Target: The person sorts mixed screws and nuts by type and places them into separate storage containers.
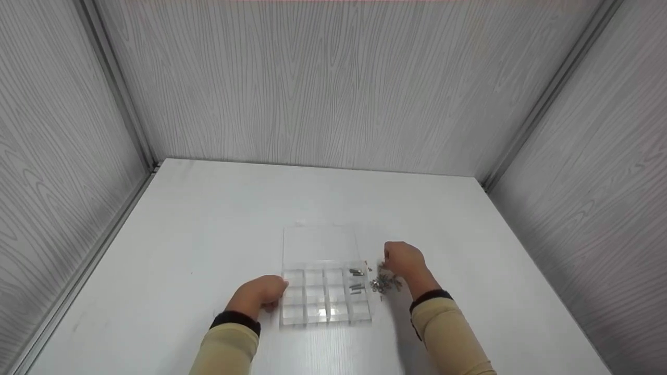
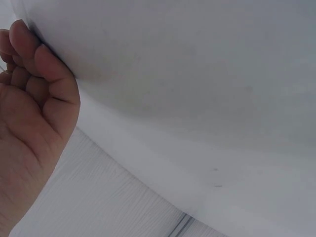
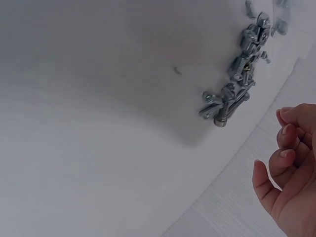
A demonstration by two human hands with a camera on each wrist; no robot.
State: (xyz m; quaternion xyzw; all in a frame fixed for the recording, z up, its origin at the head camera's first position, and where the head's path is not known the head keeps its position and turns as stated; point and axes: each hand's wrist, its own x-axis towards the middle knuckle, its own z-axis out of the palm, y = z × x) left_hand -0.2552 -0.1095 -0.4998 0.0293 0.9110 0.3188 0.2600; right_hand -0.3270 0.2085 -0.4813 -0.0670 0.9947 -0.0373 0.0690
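A clear plastic compartment box [image 1: 326,291] lies on the table, its transparent lid [image 1: 320,242] folded open toward the back. Two right-hand compartments contain metal screws [image 1: 356,272]. My left hand [image 1: 263,291] grips the box's left edge with curled fingers; the left wrist view shows this hand [image 2: 34,98] from the palm side. Just right of the box lies a pile of loose screws and small metal hardware [image 1: 384,283]. My right hand [image 1: 405,259] is at the pile's far side. In the right wrist view its thumb and index fingertips [image 3: 286,111] come together; I cannot tell whether something small is between them.
The white table [image 1: 208,208] is bounded by wood-grain panels at the back [image 1: 323,83], left and right. A few single screws [image 1: 381,298] lie scattered around the pile, close to the box's right wall.
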